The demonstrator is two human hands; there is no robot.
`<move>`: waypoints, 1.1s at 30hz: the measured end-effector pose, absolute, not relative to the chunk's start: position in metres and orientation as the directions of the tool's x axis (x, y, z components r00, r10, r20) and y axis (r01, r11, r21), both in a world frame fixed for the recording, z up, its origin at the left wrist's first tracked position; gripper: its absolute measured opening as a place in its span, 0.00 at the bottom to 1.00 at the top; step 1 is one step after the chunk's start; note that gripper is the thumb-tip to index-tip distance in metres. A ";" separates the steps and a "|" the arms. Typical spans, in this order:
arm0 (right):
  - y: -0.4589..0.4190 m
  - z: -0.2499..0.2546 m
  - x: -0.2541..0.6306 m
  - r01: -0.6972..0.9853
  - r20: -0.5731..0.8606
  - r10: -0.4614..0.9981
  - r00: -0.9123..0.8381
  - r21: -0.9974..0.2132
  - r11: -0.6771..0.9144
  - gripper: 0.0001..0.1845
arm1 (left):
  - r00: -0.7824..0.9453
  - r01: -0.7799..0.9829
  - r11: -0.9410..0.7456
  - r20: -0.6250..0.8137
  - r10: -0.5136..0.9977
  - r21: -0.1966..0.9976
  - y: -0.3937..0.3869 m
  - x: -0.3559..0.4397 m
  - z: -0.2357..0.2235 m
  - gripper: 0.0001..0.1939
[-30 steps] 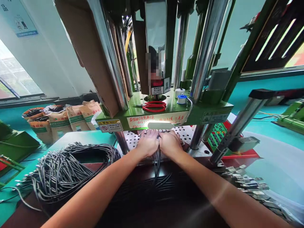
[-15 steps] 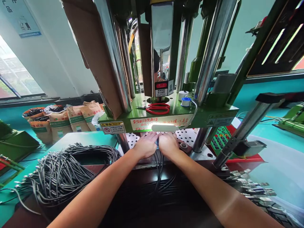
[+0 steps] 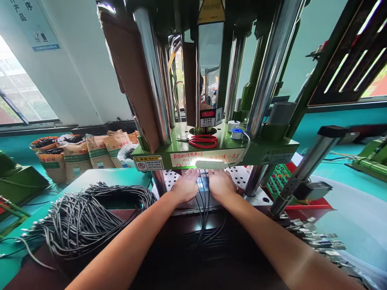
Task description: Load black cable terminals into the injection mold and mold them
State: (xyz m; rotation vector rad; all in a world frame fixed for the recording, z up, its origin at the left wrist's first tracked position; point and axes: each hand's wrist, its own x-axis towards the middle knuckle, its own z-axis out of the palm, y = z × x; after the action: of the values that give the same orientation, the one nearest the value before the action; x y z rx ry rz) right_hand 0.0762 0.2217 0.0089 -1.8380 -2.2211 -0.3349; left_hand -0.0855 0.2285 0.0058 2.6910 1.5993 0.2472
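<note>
My left hand [image 3: 185,187] and my right hand [image 3: 221,186] lie palm down side by side on the mould plate [image 3: 238,174] under the green press platen [image 3: 211,151]. Fingers of both hands are stretched forward and flat. Between the hands run several black cables [image 3: 203,209] that lead back over the dark bench toward me, their ends sitting in the mould block [image 3: 203,182] between my thumbs. Neither hand grips anything that I can see.
A big coil of black cables [image 3: 81,217] lies on the table at left. Red scissors [image 3: 203,141] and tape rolls [image 3: 236,132] sit on the platen. Chrome columns [image 3: 152,76] rise around the press. A keypad panel [image 3: 276,179] is at right; connector parts [image 3: 317,237] lie right; sacks [image 3: 75,155] stand by the wall.
My hands have drawn slightly apart, showing the cable ends in the mould between them. The view has tilted upward a little.
</note>
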 end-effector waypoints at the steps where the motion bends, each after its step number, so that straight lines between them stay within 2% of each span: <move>1: 0.224 0.007 0.074 0.983 0.321 0.929 -0.183 0.028 0.184 0.13 | 0.465 0.874 -0.477 0.127 0.876 0.090 0.230 -0.086 0.006 0.30; 4: 0.231 0.003 0.068 0.984 0.294 0.939 -0.176 0.034 0.174 0.10 | 0.447 0.881 -0.459 0.111 0.887 0.117 0.232 -0.087 0.006 0.30; 10: 0.236 0.005 0.063 0.984 0.242 0.955 -0.170 -0.007 0.177 0.11 | 0.410 0.894 -0.421 0.102 0.907 0.154 0.228 -0.081 0.010 0.29; 22: 0.224 0.008 0.105 0.992 0.229 0.970 -0.078 -0.076 0.097 0.22 | 0.357 0.909 -0.367 0.088 0.930 0.199 0.227 -0.074 0.010 0.29; 33: 0.235 0.012 0.092 0.983 0.136 0.979 -0.151 -0.081 0.163 0.17 | 0.364 0.906 -0.379 0.108 0.925 0.191 0.230 -0.074 0.007 0.28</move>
State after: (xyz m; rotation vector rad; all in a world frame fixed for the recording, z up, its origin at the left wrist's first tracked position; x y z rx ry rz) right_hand 0.0917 0.2347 0.0123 -1.9366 -2.2710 -0.0401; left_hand -0.0738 0.2299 0.0070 2.5113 1.6910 0.3006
